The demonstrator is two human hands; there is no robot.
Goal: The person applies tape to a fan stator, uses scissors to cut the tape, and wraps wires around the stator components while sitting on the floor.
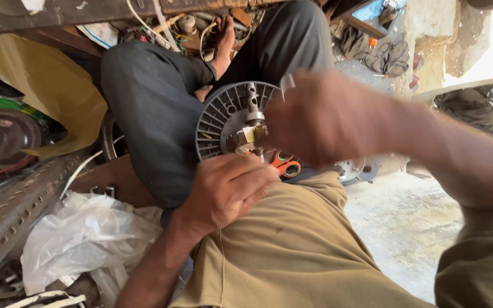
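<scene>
A round grey ribbed metal disc [218, 122] with a central shaft and brass-coloured fitting stands on edge between my knees. My left hand [229, 188] is curled beneath it, gripping an orange-handled tool [285, 164] against the disc's lower edge. My right hand [320, 117], blurred by motion, covers the disc's right side near the shaft; what it holds is hidden. My legs in dark trousers [155, 102] frame the disc, and my khaki shirt [292, 245] fills the foreground.
A crumpled white plastic bag [81, 234] lies at the lower left beside a perforated metal bar [12, 205]. A rusty round part [1, 137] and yellow sheet [47, 80] sit at left. Concrete floor [395, 228] shows at right, with rags and clutter behind.
</scene>
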